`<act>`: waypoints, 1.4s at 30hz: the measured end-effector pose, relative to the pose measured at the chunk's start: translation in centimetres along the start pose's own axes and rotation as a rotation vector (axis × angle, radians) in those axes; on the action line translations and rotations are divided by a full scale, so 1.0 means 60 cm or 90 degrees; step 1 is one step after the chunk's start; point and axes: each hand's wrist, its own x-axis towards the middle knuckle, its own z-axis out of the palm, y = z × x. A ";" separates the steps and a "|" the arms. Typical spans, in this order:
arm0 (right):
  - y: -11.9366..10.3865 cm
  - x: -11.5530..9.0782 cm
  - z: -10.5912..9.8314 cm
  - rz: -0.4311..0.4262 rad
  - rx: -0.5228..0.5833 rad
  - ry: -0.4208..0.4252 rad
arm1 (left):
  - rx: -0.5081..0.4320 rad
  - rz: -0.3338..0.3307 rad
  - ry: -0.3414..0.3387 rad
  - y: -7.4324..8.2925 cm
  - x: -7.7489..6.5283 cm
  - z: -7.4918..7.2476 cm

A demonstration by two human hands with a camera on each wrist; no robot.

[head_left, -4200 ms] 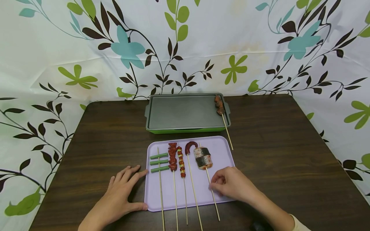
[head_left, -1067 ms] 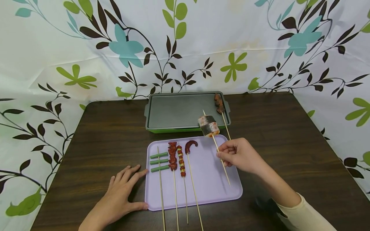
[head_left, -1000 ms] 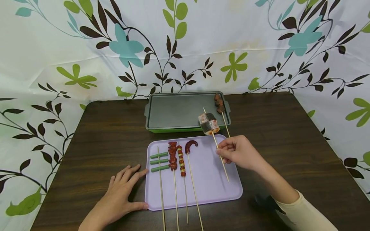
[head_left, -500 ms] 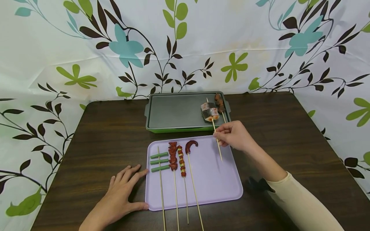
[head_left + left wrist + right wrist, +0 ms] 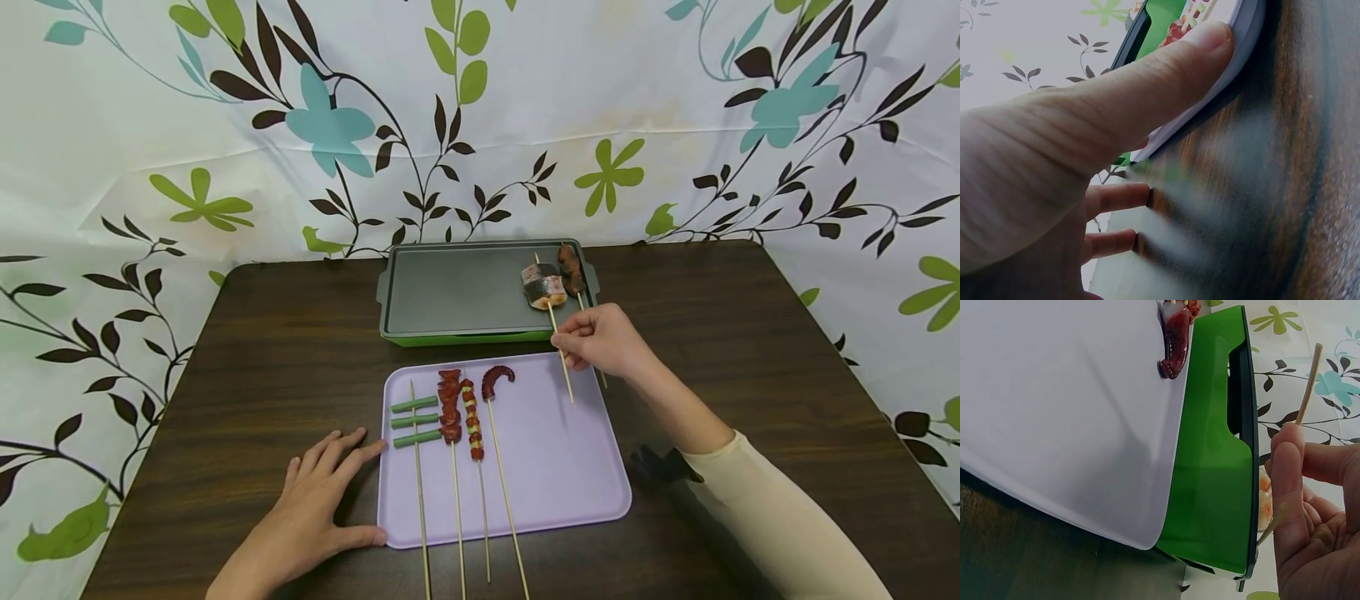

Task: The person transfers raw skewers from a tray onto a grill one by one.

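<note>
My right hand (image 5: 606, 340) pinches the wooden stick of a fish skewer (image 5: 544, 287), two rolled pieces with dark silvery skin. The fish is at the right part of the griddle (image 5: 457, 292), left of a brown meat skewer (image 5: 571, 271); whether it touches the plate I cannot tell. In the right wrist view the stick (image 5: 1311, 381) rises between thumb and finger. My left hand (image 5: 307, 508) lies spread at the left edge of the lilac tray (image 5: 570, 475), forefinger and thumb touching its rim. In the left wrist view the thumb (image 5: 1166, 75) covers part of that rim.
On the tray lie a green vegetable skewer (image 5: 415, 421), a red meat skewer (image 5: 449, 407), a red-and-yellow skewer (image 5: 472, 421) and a tentacle skewer (image 5: 491, 383), with sticks overhanging the front edge. A patterned cloth (image 5: 480, 167) hangs behind the dark table (image 5: 300, 350).
My right hand has lifted the fish skewer off the tray's right side and carried it forward to the griddle, lowering slightly in the last half second. My left hand has stayed put.
</note>
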 end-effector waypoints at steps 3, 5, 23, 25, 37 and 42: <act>0.000 0.005 0.000 0.007 0.006 0.007 | 0.001 0.000 0.000 -0.001 0.000 0.001; 0.000 0.008 0.000 0.009 0.010 0.013 | 0.002 0.002 0.002 -0.001 0.000 0.002; -0.005 0.011 0.004 -0.010 -0.108 0.093 | 0.005 0.007 0.006 -0.002 0.000 0.004; -0.005 0.011 0.005 -0.014 -0.115 0.097 | 0.005 0.008 0.007 -0.002 0.000 0.004; -0.007 0.007 0.005 -0.020 -0.154 0.098 | 0.004 0.010 0.009 -0.002 0.000 0.003; -0.007 0.004 0.004 -0.024 -0.161 0.091 | 0.002 0.006 0.004 -0.002 0.000 0.003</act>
